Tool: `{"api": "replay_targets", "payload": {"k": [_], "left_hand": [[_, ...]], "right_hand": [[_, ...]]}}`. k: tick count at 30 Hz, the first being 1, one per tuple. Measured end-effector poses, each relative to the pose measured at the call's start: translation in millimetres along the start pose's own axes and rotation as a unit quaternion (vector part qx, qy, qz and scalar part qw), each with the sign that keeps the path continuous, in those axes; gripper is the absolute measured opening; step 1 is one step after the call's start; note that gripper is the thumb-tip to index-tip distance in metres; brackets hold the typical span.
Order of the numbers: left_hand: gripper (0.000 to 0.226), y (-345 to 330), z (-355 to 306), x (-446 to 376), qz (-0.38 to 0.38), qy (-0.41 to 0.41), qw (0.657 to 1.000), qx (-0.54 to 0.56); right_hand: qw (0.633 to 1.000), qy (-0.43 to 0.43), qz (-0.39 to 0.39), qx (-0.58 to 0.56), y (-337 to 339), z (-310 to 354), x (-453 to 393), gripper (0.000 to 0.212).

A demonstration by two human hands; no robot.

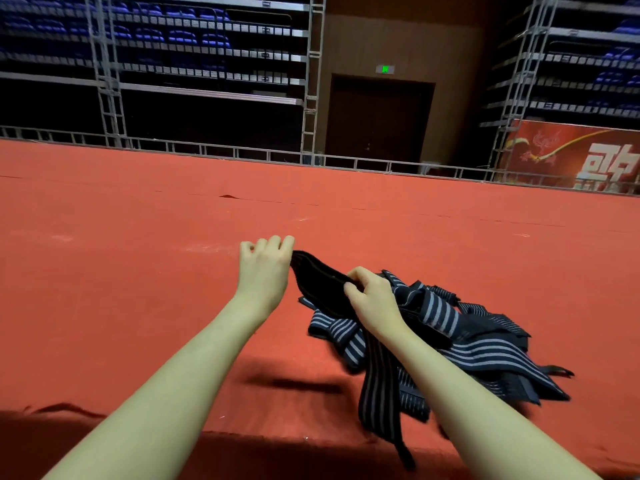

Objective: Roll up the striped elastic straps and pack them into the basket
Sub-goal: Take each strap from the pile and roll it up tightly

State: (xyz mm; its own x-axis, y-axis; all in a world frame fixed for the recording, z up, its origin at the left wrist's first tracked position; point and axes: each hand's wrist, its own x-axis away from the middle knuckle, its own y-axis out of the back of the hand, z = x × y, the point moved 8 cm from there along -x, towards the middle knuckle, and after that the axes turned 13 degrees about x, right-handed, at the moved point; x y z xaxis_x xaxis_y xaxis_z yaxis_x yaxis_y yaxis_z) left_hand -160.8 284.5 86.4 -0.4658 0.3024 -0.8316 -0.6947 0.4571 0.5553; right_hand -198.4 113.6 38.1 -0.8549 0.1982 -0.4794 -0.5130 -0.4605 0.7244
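Left hand [264,268] raised above the red-carpeted surface [138,271], fingers curled, fingertips pinching the far end of a dark strap [320,277]. Right hand [372,301] just beside it, thumb and fingers curled round the same strap at its near part — strap stretched in a short span between the two hands, its striped tail [379,386] hanging down past the right forearm toward the front edge of the surface. Directly behind and to the right of the right hand, a loose heap of striped elastic straps [485,344], navy with pale lines, lying tangled on the red carpet; small black loop end [557,370] protruding at the heap's right side. Shadow of strap and arms cast on the carpet below the left forearm. Both forearms bare, entering from the lower edge. In the background — metal railing [242,154] along the far edge of the carpet, scaffold-framed tiers of blue seats [180,36] at left and right, dark double door [377,119] with a green sign [385,69] above, red banner [571,157] with white characters at far right.
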Motion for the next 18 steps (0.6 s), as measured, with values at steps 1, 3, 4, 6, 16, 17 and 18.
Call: {"api": "replay_targets", "payload": {"k": [1, 3, 4, 6, 16, 17, 18], "left_hand": [[0.037, -1.0, -8.2, -1.4, 0.013, -0.034, 0.999, 0.018], [0.024, -0.4, -24.6, -2.9, 0.029, -0.098, 0.994, 0.033], [0.015, 0.8, -30.2, -4.0, 0.03, -0.118, 0.992, 0.04], [0.013, 3.2, -37.9, -6.8, 0.035, -0.139, 0.988, 0.052], [0.018, 26.0, -2.3, -13.9, 0.061, 0.095, 0.982, 0.153], [0.017, 30.6, 0.9, -13.9, 0.042, 0.123, 0.972, 0.194], [0.016, 34.5, 3.5, -13.8, 0.025, 0.15, 0.96, 0.237]], "right_hand": [[1.0, 0.01, 0.01, 0.014, -1.1, 2.0, 1.5, 0.014], [0.998, 0.052, 0.027, 0.022, -4.3, 12.5, 4.6, 0.029], [0.997, 0.072, 0.03, 0.024, -5.0, 19.0, 5.3, 0.035], [0.995, 0.093, 0.022, 0.023, -3.2, 31.9, 5.5, 0.035], [0.994, -0.031, -0.06, -0.087, 33.4, 19.9, -2.6, 0.015], [0.993, -0.035, -0.06, -0.091, 34.7, 18.1, -0.7, 0.016], [0.993, -0.035, -0.061, -0.096, 36.0, 17.6, 1.4, 0.016]]}}
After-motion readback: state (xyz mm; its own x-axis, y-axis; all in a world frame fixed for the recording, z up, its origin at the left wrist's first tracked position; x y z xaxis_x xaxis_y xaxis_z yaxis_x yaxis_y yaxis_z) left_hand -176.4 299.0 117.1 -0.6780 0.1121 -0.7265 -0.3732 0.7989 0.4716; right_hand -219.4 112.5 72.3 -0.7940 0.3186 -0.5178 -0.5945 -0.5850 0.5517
